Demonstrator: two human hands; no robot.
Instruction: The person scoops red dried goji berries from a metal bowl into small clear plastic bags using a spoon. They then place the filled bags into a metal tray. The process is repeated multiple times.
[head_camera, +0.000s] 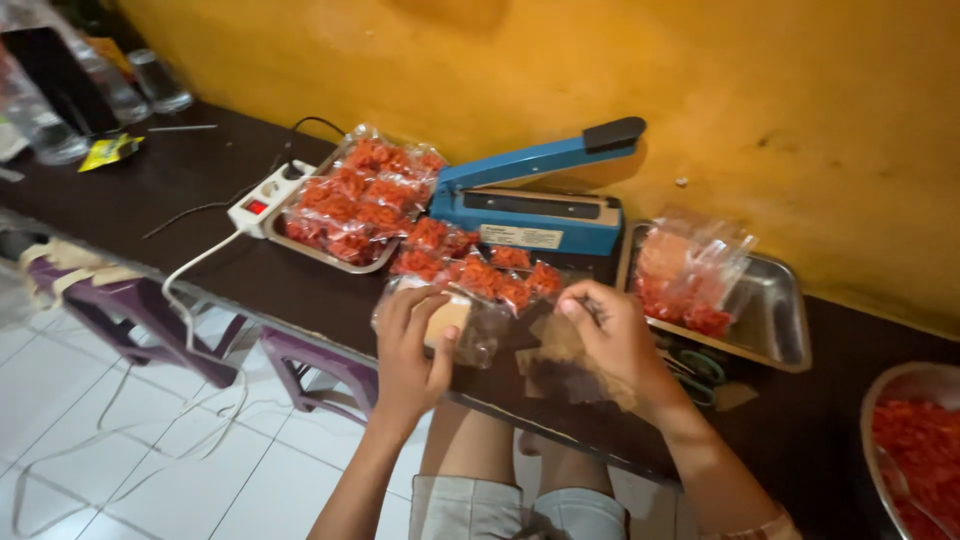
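Dark worktop, running along an orange wall.
Blue heat sealer, arm raised, at the back against the wall, directly behind the hands.
Steel tray, right, holding a few clear bags of red snack.
Steel tray, left, piled with filled red packets; further packets spill between this tray and the hands.
Metal bowl of red snack, far right edge, partly cut off.
White power strip, just beside the left tray, cord trailing off the worktop to the tiled floor.
Purple stools under the worktop edge.
Left hand: fingers curled around a clear plastic bag with a tan card inside.
Right hand: fingers bent, pinching small brown paper labels lying on the worktop; exact grip hidden by the hand.
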